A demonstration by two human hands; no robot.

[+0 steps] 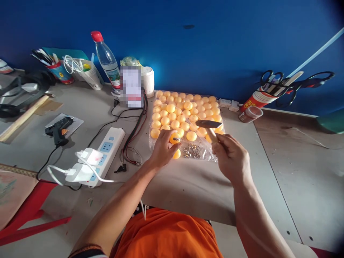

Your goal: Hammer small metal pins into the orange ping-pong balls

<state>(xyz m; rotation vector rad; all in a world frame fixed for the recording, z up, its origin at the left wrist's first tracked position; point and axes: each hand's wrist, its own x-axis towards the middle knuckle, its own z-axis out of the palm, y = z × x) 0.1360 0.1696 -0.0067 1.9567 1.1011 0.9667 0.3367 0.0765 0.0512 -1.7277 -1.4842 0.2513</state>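
Note:
My left hand (162, 148) pinches an orange ball (174, 137) that has a small metal piece stuck in its side. My right hand (231, 156) is closed round the wooden handle of a small hammer (209, 124), whose dark head hangs above the balls, just right of the held ball. Below both hands lies a clear plastic bag (209, 154) with several orange balls (185, 111) in rows and a heap of small metal fittings (191, 150). One more orange ball (176, 154) sits under my left fingers.
A white power strip (106, 150) with plugged chargers and cables lies to the left, beside a black glue gun (59, 129). A water bottle (107, 61), cups of pens and a white jar stand along the blue wall. A red can of scissors (258, 100) lies at right.

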